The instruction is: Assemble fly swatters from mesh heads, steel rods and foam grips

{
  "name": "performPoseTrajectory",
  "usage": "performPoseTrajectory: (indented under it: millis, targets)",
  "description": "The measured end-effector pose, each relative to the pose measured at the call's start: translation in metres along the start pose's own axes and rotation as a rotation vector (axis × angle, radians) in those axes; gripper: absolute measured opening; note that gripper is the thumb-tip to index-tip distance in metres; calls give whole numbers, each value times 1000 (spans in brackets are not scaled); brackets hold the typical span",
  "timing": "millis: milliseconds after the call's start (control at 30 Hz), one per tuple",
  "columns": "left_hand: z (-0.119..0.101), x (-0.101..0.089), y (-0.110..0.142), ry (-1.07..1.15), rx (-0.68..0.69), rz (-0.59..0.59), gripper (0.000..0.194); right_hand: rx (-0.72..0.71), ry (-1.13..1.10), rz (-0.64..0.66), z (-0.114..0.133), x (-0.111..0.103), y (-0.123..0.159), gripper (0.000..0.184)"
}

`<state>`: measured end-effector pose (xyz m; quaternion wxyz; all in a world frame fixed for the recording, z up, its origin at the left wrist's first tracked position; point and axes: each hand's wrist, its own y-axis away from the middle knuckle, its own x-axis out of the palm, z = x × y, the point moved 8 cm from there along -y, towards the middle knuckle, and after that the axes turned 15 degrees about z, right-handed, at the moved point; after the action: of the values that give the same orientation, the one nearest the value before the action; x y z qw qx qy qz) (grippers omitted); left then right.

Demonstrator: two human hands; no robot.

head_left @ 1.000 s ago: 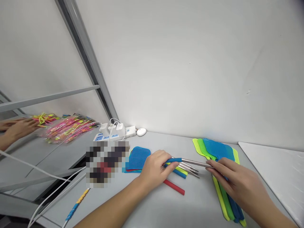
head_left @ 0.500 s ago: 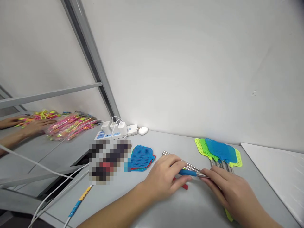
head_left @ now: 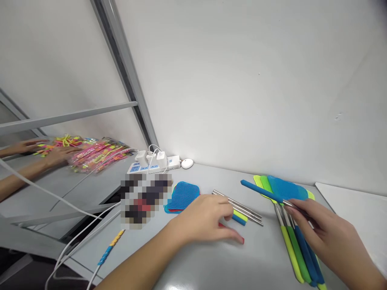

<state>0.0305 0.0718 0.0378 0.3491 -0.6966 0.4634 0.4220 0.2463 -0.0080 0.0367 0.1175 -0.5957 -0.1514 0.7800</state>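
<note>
My right hand [head_left: 323, 227] is closed round the metal rod of a blue-handled shaft; its blue handle [head_left: 261, 190] points up and left, clear of the table. Beneath it lie several fly swatters with mesh heads [head_left: 286, 187] and green, yellow and blue handles [head_left: 290, 249]. My left hand [head_left: 208, 219] is open, thumb apart from the curled fingers, low over loose handles. A red handle [head_left: 242, 241] is mostly hidden beneath it; a blue handle [head_left: 240, 219] and a yellow one [head_left: 242, 214] show beyond its fingers, beside bare metal rods [head_left: 242, 205].
Loose mesh swatter heads [head_left: 184, 195] lie stacked left of my left hand. Behind are a power strip [head_left: 154, 164] with chargers and a white rounded object [head_left: 187, 163]. Cables cross the left side. Another person's hands [head_left: 60, 155] touch colourful bagged items [head_left: 96, 155]. A white panel [head_left: 353, 213] lies right.
My right hand has moved right and raised the blue-handled shaft away from my left hand. The left hand has let go of the blue handle and stayed over the loose handles.
</note>
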Motion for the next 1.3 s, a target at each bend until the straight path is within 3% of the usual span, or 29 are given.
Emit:
performPoseTrajectory:
  millis: [67,167,500,767,1300]
  targets:
    - [4,16,-2,-56,-11,142,42,6,-10,20,-1,3,-1,29]
    - [7,28,-3,-141,23,201,36,-1,-15,42,0,5,0,28]
    - [15,27,-11,-269,24,98,17,-43,-23,72,5,8,1,28]
    - [22,32,-13,-230,-43,35,27,-51,-2,98,3,14,0,30]
    - [16,34,-14,-67,-25,22,22,-79,36,134,0,25,1,30]
